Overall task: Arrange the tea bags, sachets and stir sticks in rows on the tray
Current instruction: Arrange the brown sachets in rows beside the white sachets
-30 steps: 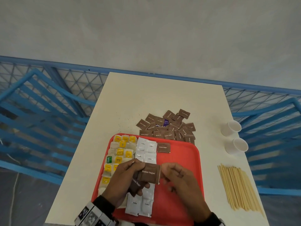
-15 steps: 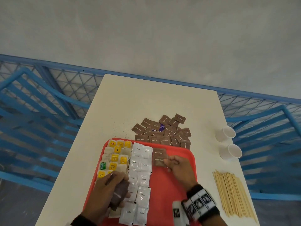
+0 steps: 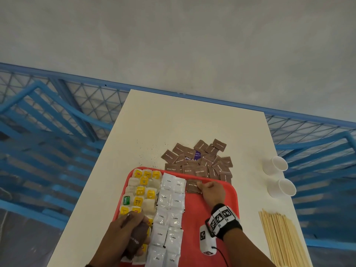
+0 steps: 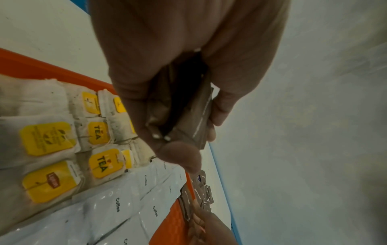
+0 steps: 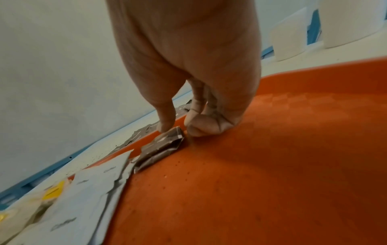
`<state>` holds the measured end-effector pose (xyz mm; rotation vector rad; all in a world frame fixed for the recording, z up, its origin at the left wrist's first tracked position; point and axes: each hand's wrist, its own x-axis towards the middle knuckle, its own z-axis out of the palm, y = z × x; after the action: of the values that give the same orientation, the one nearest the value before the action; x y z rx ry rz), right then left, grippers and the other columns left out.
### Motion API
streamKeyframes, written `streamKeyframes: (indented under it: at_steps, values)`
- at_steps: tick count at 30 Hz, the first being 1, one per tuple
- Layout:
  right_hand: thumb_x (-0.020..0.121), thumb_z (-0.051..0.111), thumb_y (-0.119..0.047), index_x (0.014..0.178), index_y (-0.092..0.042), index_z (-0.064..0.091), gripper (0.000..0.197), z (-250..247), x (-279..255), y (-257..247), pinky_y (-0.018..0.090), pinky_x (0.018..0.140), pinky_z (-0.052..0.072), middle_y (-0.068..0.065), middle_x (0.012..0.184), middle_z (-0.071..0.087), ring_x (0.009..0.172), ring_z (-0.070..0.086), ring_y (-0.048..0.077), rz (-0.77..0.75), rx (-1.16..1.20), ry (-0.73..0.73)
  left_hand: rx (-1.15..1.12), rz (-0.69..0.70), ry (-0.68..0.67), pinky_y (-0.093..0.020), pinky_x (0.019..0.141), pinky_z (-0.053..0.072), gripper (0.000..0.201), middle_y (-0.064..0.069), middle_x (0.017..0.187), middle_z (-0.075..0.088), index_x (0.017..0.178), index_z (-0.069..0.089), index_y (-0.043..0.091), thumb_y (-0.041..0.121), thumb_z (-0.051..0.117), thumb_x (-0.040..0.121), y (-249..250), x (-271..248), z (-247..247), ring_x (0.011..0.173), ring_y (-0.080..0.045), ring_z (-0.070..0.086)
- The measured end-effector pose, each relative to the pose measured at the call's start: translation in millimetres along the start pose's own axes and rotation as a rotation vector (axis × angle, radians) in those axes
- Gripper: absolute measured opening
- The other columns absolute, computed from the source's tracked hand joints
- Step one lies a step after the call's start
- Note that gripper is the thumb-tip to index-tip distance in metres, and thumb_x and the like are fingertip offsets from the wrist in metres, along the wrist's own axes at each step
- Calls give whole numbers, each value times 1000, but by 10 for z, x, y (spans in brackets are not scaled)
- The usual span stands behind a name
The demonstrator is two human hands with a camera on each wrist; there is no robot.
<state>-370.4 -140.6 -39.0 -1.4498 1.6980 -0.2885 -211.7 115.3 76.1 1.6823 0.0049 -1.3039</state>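
The person's right hand (image 3: 212,191) reaches forward over the flat red plastic tray (image 3: 196,224), arm stretched toward its far edge, a black wristband with square printed markers (image 3: 223,221) on the wrist. Thumb and curled fingers (image 5: 209,127) press down on two brown paper sugar sachets (image 3: 192,186) lying on the tray floor, just right of the column of white coffee sachets (image 3: 169,214); the sachets stay on the tray. The left hand (image 3: 127,234) hovers low over the near left part of the tray, above the rows of yellow-tagged tea bags (image 3: 143,191), fingers curled round a small stack of brown sugar sachets (image 4: 188,116). Beyond the tray's far rim a loose heap of brown sugar sachets (image 3: 200,160) lies on the white table (image 3: 173,122). A bundle of thin wooden stir sticks (image 3: 279,237) lies on the table well right of the tray, with two white paper cups (image 3: 277,176) farther back.
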Motion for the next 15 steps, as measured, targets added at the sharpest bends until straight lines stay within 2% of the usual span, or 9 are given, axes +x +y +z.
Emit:
streamKeyframes:
  at_steps: [2,4,6,8,11,15]
  values:
    - [76,81,-37,80,-14,64,29,26,-20,5,29,76,47,0,83,69,84,64,20,13,-15,28,-6,9,-17,-37,49,55,23,-31,82,70,93,70,-2,20,65,93,36,-15,22,80,-55,68]
    - [73,82,-40,85,-15,63,34,48,-32,8,30,75,48,-1,86,68,84,63,19,26,-32,18,-7,15,-27,-36,48,54,22,-32,82,70,94,69,-3,19,64,93,66,-29,40,79,-55,68]
    - [72,82,-41,84,-17,62,33,77,-23,8,33,79,51,-3,87,67,85,62,18,10,-72,-1,-9,16,-29,-37,49,54,22,-32,82,69,94,69,-3,19,64,94,75,-30,42,74,-51,69]
    - [74,81,-36,81,-19,61,27,81,-36,-35,36,83,53,-3,87,66,86,62,19,4,-89,-6,-10,8,-23,-38,50,55,23,-32,83,70,95,69,-3,20,64,94,70,-15,35,76,-52,69]
    - [76,81,-30,75,-18,60,24,70,-49,-85,34,80,53,-2,81,66,83,62,19,7,-71,-7,-13,-13,-18,-40,52,56,25,-28,84,72,96,70,-3,21,65,93,53,3,9,78,-51,70]
    - [75,79,-37,77,-19,62,25,94,-62,-55,37,80,54,-2,82,68,82,64,20,12,-69,7,-10,-25,4,-40,52,57,23,-27,87,73,92,74,-1,21,67,92,26,26,-22,75,-49,71]
